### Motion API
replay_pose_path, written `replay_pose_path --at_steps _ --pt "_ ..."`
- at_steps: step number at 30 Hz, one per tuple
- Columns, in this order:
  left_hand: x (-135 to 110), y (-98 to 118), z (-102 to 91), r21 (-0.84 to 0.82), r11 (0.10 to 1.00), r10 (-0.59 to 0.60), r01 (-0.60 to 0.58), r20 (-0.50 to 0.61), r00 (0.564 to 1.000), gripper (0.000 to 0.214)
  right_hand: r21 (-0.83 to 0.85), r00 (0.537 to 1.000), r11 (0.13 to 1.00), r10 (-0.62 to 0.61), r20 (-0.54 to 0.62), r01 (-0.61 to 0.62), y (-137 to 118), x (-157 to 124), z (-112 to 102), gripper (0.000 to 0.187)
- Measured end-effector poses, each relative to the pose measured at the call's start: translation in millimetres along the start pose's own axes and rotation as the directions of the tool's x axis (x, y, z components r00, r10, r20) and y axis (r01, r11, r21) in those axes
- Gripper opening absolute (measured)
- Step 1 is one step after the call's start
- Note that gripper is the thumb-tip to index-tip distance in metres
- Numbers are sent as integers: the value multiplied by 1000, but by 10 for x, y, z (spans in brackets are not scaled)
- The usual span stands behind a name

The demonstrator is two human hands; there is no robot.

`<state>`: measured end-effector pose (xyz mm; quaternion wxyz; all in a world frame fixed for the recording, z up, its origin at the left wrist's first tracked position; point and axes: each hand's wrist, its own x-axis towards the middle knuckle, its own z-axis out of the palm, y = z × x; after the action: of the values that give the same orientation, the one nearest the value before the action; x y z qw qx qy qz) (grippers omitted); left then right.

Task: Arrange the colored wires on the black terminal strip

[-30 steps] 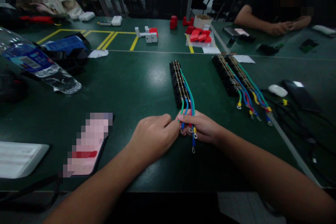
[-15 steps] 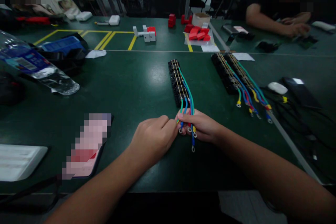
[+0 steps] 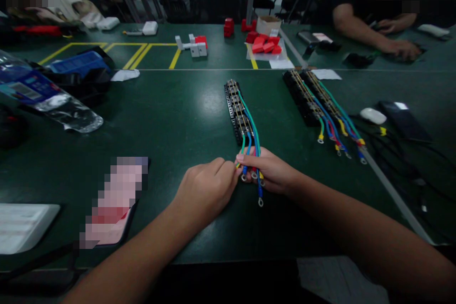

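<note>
A long black terminal block [image 3: 236,107] with brass-coloured strips lies on the dark green table, its coloured wires running towards me. My right hand [image 3: 269,168] is closed around these wires [image 3: 256,128], thumb on top. Below its fingers hang the ring terminals [image 3: 261,202], one in a blue sleeve lowest. My left hand [image 3: 210,185] is closed in a pinch at the left of the bundle, touching my right fingertips. It grips the end of the green wire, whose yellow sleeve partly shows; the tip is hidden by the fingers.
Two similar wired blocks [image 3: 313,97] lie to the right, near black cables [image 3: 395,161] and a white mouse [image 3: 373,116]. A phone [image 3: 124,194] and a plastic bottle [image 3: 53,95] are at left. Red parts [image 3: 263,43] lie farther back. Another person's arm [image 3: 359,28] rests at far right.
The view has shifted slightly, so the table things appear a little further left. Both hands keep their hold on the wires. The other person's hand at the far right has moved.
</note>
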<state>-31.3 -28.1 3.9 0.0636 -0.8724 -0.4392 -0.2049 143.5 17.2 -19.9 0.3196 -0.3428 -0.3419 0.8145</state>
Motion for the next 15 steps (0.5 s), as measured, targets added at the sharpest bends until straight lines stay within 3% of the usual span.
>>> replay_pose_path --at_steps 7,15 --pt "-21 4 -1 -8 1000 17 -17 -24 1000 22 -17 1000 1000 -14 -25 14 -9 -11 23 21" --pt "-21 21 -22 -43 999 3 -2 28 1000 19 -29 997 1000 3 -71 -5 0 -12 55 23"
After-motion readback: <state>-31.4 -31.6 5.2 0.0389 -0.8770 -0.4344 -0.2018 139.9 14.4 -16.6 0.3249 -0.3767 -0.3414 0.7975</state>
